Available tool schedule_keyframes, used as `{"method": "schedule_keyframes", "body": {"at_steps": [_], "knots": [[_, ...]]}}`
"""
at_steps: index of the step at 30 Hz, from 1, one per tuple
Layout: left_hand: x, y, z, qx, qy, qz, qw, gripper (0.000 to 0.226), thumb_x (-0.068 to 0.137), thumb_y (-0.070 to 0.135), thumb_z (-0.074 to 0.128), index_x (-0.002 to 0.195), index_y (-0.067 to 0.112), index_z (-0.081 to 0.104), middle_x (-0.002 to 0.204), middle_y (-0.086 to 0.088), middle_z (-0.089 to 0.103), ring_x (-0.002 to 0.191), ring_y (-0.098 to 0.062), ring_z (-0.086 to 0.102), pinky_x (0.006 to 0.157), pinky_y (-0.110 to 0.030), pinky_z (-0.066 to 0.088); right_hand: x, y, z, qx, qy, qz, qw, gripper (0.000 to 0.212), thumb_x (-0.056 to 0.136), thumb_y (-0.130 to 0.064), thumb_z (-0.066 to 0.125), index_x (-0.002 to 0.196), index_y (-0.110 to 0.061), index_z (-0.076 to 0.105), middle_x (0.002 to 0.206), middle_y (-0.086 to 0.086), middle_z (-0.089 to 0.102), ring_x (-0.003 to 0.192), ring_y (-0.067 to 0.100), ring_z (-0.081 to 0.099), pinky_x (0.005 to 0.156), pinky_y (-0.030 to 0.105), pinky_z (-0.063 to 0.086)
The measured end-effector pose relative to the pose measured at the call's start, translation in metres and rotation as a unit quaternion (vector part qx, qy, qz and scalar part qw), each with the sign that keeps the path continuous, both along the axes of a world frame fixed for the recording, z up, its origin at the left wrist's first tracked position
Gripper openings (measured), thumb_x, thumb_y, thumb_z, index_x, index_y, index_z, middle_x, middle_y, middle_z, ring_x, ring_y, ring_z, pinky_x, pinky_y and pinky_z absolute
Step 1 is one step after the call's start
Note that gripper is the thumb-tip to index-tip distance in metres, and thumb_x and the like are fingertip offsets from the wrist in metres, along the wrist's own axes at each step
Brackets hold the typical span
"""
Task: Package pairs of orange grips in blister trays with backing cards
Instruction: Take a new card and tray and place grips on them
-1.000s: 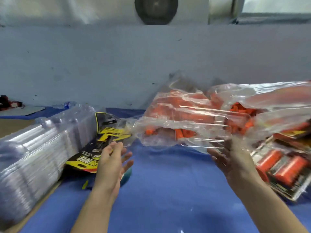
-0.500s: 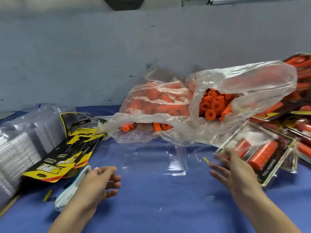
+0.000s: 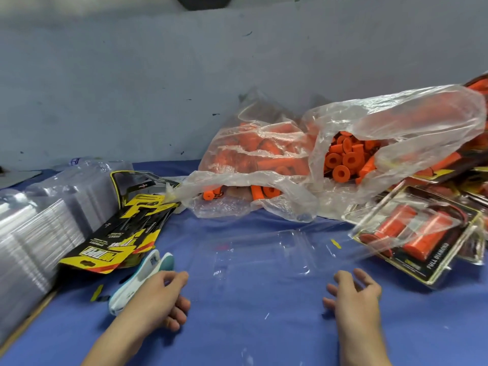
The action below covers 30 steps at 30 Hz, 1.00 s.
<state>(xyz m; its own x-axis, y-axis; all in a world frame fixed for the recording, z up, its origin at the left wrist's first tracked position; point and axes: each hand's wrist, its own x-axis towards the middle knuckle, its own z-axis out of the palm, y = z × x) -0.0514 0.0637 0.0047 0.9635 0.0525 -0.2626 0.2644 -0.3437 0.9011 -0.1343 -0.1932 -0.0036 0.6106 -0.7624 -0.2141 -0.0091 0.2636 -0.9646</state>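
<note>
The finished packs [image 3: 420, 233] run off the right edge, apparently motion-blurred.

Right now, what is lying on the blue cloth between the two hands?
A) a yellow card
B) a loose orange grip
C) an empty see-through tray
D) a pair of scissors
C: an empty clear blister tray lies open on the blue cloth, between and just beyond the left hand and the right hand, with no orange grips in it; the grips are still in the plastic bags behind.
</note>
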Motion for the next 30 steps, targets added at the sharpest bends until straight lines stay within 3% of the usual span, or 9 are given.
{"method": "schedule_keyframes", "body": {"at_steps": [3, 5, 9, 11, 15, 21, 25, 27, 30], "knots": [[0.002, 0.005, -0.004, 0.044, -0.04, -0.011, 0.998, 0.011, 0.102, 0.027, 0.049, 0.098, 0.018, 0.055, 0.05, -0.006, 0.059, 0.038, -0.021, 0.051, 0.037, -0.023, 0.04, -0.005, 0.022, 0.002, -0.073, -0.019, 0.046, 0.996, 0.017, 0.091, -0.011, 0.055, 0.091, -0.027, 0.051, 0.096, 0.007, 0.061, 0.075, 0.025, 0.054, 0.073, 0.037, 0.043], [0.003, 0.007, -0.006, 0.058, -0.052, -0.016, 0.997, 0.009, 0.101, 0.028, 0.049, 0.098, 0.022, 0.055, 0.052, -0.005, 0.059, 0.039, -0.021, 0.051, 0.037, -0.024, 0.04, -0.003, 0.034, 0.009, -0.214, -0.087, 0.115, 0.966, 0.02, 0.09, -0.019, 0.055, 0.09, -0.038, 0.055, 0.091, -0.011, 0.062, 0.075, 0.01, 0.057, 0.071, 0.02, 0.043], [0.002, 0.008, -0.01, 0.088, -0.065, -0.041, 0.993, 0.009, 0.099, 0.031, 0.049, 0.098, 0.024, 0.056, 0.054, -0.002, 0.061, 0.04, -0.02, 0.053, 0.039, -0.024, 0.041, 0.019, 0.028, 0.026, -0.638, -0.098, 0.191, 0.739, 0.028, 0.091, -0.021, 0.055, 0.117, -0.031, 0.057, 0.113, -0.015, 0.056, 0.102, 0.009, 0.053, 0.086, 0.025, 0.042], [0.0, 0.009, -0.011, 0.112, -0.078, -0.054, 0.989, 0.01, 0.098, 0.032, 0.051, 0.097, 0.024, 0.056, 0.054, -0.002, 0.062, 0.04, -0.02, 0.054, 0.039, -0.023, 0.04, 0.034, 0.023, 0.024, -0.71, -0.033, 0.209, 0.672, 0.036, 0.093, -0.018, 0.059, 0.129, -0.023, 0.057, 0.128, -0.003, 0.056, 0.118, 0.02, 0.053, 0.097, 0.036, 0.043], [0.002, 0.016, -0.011, 0.161, -0.094, -0.076, 0.979, 0.012, 0.097, 0.038, 0.053, 0.095, 0.026, 0.056, 0.055, 0.0, 0.062, 0.041, -0.018, 0.056, 0.038, -0.021, 0.038, 0.051, 0.027, 0.01, -0.723, 0.111, 0.273, 0.625, 0.049, 0.103, -0.038, 0.03, 0.151, -0.032, 0.026, 0.157, -0.007, 0.025, 0.145, 0.017, 0.02, 0.118, 0.032, 0.013], [0.004, 0.012, -0.014, 0.113, -0.086, -0.054, 0.988, 0.02, 0.099, 0.04, 0.05, 0.106, 0.021, 0.055, 0.069, -0.004, 0.065, 0.04, -0.019, 0.057, 0.037, -0.022, 0.039, 0.057, 0.029, 0.011, -0.715, 0.099, 0.262, 0.641, 0.05, 0.101, -0.051, 0.028, 0.148, -0.036, 0.032, 0.151, -0.012, 0.034, 0.138, 0.013, 0.03, 0.116, 0.03, 0.016], [0.007, 0.005, -0.013, 0.063, -0.103, -0.044, 0.992, 0.025, 0.099, 0.029, 0.053, 0.121, 0.024, 0.043, 0.077, -0.007, 0.064, 0.046, -0.018, 0.059, 0.044, -0.028, 0.046, 0.047, 0.026, 0.008, -0.72, 0.143, 0.391, 0.555, 0.09, 0.077, -0.084, 0.023, 0.154, -0.04, 0.009, 0.163, -0.006, 0.007, 0.15, 0.017, 0.004, 0.122, 0.045, -0.004], [0.007, 0.002, -0.006, 0.021, -0.123, -0.047, 0.991, 0.031, 0.098, 0.019, 0.056, 0.124, 0.023, 0.041, 0.069, -0.003, 0.062, 0.046, -0.014, 0.058, 0.043, -0.027, 0.045, 0.044, 0.021, 0.007, -0.747, 0.169, 0.37, 0.526, 0.085, 0.086, -0.076, 0.034, 0.155, -0.037, 0.005, 0.165, -0.002, 0.001, 0.151, 0.022, 0.003, 0.122, 0.048, -0.003], [0.006, 0.001, 0.014, -0.096, -0.165, -0.041, 0.981, 0.026, 0.098, 0.014, 0.055, 0.121, 0.024, 0.049, 0.059, 0.001, 0.06, 0.046, -0.017, 0.058, 0.04, -0.026, 0.043, 0.037, 0.014, 0.017, -0.77, 0.108, 0.256, 0.574, 0.055, 0.084, -0.02, 0.072, 0.136, -0.026, 0.055, 0.142, 0.005, 0.053, 0.126, 0.028, 0.055, 0.111, 0.051, 0.034]]}}
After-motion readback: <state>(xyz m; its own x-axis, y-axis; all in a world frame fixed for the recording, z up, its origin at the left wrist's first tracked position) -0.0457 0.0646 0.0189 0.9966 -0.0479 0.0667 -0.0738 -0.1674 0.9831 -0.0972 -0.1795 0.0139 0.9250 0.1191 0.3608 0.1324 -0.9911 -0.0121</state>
